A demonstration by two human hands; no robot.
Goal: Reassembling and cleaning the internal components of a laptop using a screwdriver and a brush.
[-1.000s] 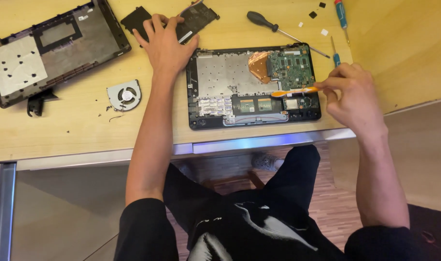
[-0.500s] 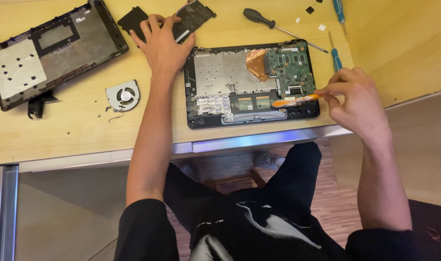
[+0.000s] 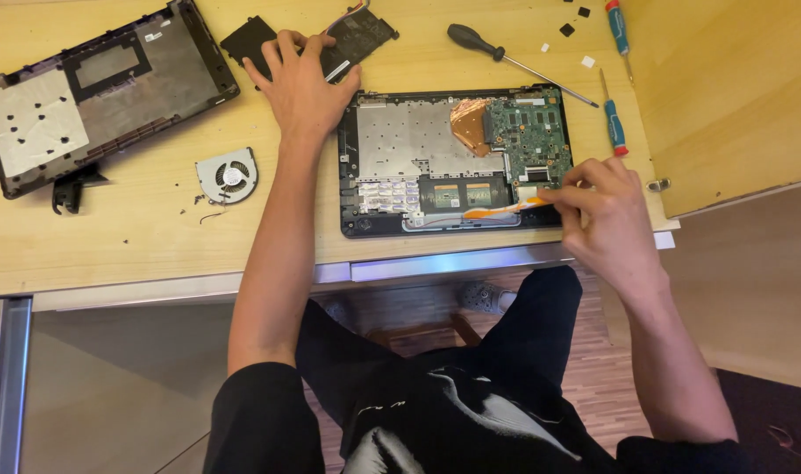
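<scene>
Two hands work the opened laptop (image 3: pixel 453 162): right hand (image 3: pixel 607 219), fingers clamped on an orange pry tool (image 3: pixel 506 210), levers its lower edge; left hand (image 3: pixel 302 83) lies flat, fingers spread, at its top-left corner. Next probably calls for gentle prying.

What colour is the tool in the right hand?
Orange tool, held by the right hand; head view.

Right hand (image 3: pixel 607 211) pinches an orange tool (image 3: pixel 504 210), seemingly plastic, over the opened laptop (image 3: pixel 418 140).

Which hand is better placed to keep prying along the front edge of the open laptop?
Right. The right hand already holds the orange pry tool, its tip lying on the front edge of the open laptop. The left hand rests flat at the laptop's back left corner, away from that edge.
</scene>
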